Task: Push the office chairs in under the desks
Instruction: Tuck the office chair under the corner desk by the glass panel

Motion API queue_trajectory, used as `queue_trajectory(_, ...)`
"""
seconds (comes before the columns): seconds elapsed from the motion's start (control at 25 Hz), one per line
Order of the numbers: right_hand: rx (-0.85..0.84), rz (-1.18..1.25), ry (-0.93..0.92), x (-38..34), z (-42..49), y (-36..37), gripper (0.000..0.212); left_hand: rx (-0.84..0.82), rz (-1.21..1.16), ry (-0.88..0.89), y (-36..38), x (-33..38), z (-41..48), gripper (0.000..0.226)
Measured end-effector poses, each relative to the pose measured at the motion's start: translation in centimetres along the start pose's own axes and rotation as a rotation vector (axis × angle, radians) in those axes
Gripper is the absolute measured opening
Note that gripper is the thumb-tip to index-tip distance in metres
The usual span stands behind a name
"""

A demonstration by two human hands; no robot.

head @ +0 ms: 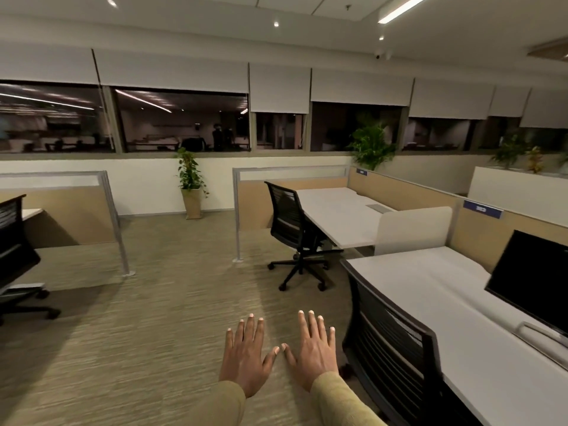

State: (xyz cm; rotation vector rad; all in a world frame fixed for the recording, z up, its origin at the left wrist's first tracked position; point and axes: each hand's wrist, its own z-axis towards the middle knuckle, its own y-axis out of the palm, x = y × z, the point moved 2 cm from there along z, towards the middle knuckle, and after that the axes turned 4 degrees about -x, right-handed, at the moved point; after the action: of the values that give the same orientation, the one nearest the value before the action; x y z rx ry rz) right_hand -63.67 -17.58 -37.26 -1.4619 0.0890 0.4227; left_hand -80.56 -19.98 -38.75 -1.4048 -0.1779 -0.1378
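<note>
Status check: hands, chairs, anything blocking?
Left hand and right hand open, empty. Near chair against its desk; far chair angled out. Carpet between looks clear.

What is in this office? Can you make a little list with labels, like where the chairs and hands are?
place: office with carpet floor and desks
near chair: black, tucked against the near desk
far chair: black, by the far desk, base mostly out on the carpet
left chair: black, partly out of view
left hand: open, fingers spread, touching nothing
right hand: open, fingers spread, touching nothing
monitor: dark, on the near desk
plants: potted plant by the wall
</note>
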Motion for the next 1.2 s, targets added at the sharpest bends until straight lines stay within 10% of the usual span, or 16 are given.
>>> queue_trajectory(1.2, -0.027, -0.129, -0.113, -3.8, 58.0, 6.9, 0.087, 0.0, 0.01, -0.001, 3.5, -16.6, 54.8, 0.076)
